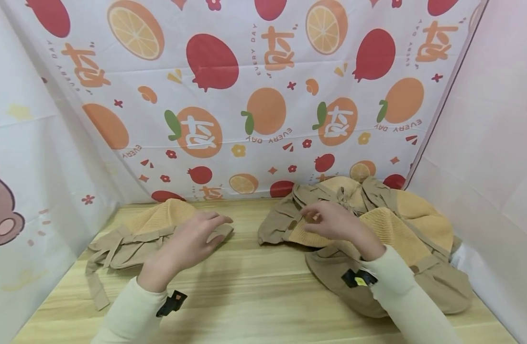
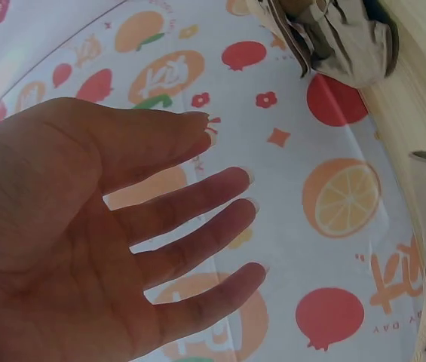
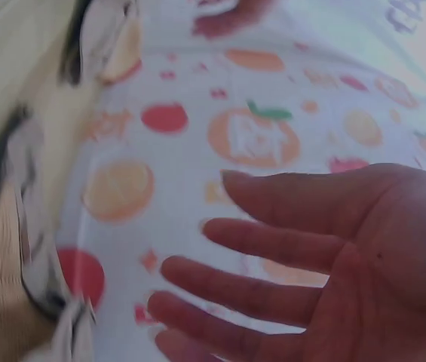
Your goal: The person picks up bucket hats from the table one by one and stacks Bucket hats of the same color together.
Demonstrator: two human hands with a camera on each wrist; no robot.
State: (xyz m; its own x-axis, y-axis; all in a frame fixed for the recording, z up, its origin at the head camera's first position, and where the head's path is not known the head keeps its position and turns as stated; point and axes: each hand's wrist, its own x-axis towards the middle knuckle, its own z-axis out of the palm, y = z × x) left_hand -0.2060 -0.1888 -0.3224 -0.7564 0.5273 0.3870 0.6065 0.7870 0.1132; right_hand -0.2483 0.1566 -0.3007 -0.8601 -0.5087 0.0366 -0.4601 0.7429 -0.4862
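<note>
A sun hat (image 1: pixel 130 248) with a tan knitted crown and khaki cloth brim lies at the left of the table, its tie strap hanging toward the front. Above its right side hovers my left hand (image 1: pixel 190 241), fingers loosely spread, holding nothing. Similar tan and khaki hats (image 1: pixel 422 215) lie heaped and overlapping at the right. My right hand (image 1: pixel 332 222) is over the heap's left part, with relaxed fingers and nothing in its grasp. The right wrist view shows its palm (image 3: pixel 333 264) facing the camera, apart from the hat edge (image 3: pixel 1 264).
The wood-grain table (image 1: pixel 246 296) shows bare between the hats. A fruit-printed sheet (image 1: pixel 229 167) hangs behind its back edge. Pale sheets stand at the left (image 1: pixel 57 157) and right (image 1: pixel 483 143). Each sleeve carries a small black device at the wrist.
</note>
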